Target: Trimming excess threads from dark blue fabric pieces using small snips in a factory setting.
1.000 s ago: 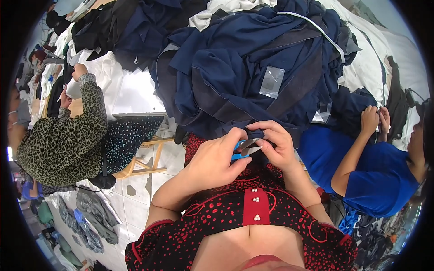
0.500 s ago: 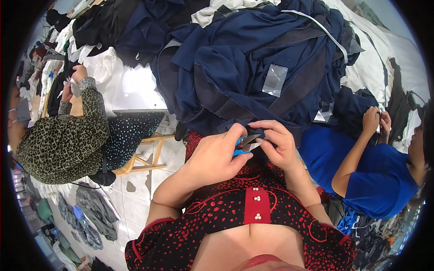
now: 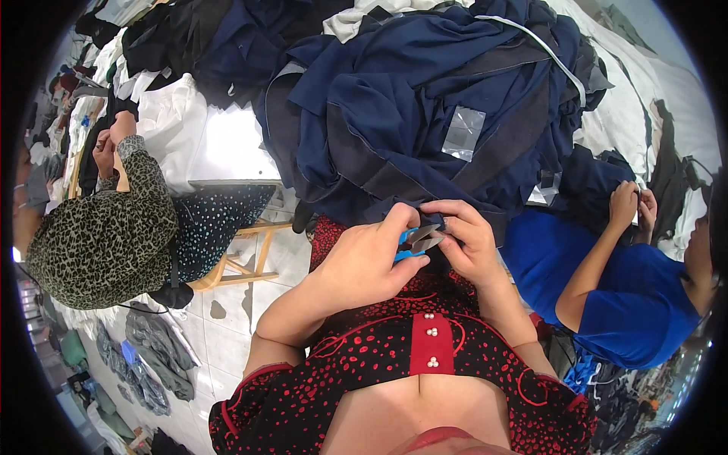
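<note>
Thread snips with blue handles (image 3: 408, 256) sit in my left hand (image 3: 360, 262), fingers and thumb wrapped round them. Their two metal blades stand apart and point at my right hand (image 3: 469, 241). Between its thumb and fingers, my right hand pinches an edge of dark navy cloth (image 3: 434, 218). The blade tips are close to that pinch; whether they touch the cloth I cannot tell. Just beyond both hands lies a big heap of navy garments (image 3: 379, 98), and the held edge seems to belong to it.
A clear plastic packet (image 3: 463, 133) and a white strip (image 3: 542, 44) lie on the heap. At left, a person in a leopard-print top (image 3: 106, 235) sits by a white table (image 3: 235, 148). At right, a person in blue (image 3: 629, 296) handles dark cloth. A wooden stool (image 3: 239, 267) stands left.
The snips have shifted slightly, their blades a little nearer my right fingers. The left person's hands have come together. My right hand has barely moved.
</note>
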`<state>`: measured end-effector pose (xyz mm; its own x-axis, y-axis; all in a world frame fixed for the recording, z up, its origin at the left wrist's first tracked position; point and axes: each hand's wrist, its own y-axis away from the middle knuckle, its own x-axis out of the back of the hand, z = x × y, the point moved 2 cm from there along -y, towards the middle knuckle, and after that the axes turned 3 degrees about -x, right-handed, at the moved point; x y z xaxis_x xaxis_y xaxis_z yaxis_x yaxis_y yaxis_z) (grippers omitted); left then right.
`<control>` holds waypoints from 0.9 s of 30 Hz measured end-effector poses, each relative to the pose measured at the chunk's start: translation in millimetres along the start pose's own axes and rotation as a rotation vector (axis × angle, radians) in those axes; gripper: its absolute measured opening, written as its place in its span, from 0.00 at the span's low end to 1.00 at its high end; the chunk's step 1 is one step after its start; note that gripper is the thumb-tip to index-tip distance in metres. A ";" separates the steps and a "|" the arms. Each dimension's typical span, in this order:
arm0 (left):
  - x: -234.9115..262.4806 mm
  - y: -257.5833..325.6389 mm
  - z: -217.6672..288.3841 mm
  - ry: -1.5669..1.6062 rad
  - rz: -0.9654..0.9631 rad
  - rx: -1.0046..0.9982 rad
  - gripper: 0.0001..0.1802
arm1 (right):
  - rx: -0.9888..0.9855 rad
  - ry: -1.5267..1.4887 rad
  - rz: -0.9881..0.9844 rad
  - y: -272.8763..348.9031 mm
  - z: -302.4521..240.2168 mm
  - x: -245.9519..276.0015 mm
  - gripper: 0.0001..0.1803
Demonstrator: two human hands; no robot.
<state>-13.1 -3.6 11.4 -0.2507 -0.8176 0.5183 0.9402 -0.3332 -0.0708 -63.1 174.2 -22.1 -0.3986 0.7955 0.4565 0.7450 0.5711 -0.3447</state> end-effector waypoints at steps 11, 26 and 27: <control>-7.3 -0.3 -4.0 0.047 0.020 -0.021 0.20 | 0.052 0.091 0.069 3.2 3.7 -1.9 0.06; -22.2 -1.4 -11.4 0.058 0.111 -0.084 0.17 | 0.067 0.166 0.178 9.1 10.8 -6.8 0.09; -21.4 -1.4 -10.8 0.048 0.105 -0.073 0.18 | 0.056 0.171 0.179 9.1 10.7 -6.6 0.09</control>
<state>-11.6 9.3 -8.8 -0.1641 -0.8706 0.4637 0.9430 -0.2765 -0.1853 -59.4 176.3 -37.0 -0.1630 0.8421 0.5141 0.7629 0.4380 -0.4755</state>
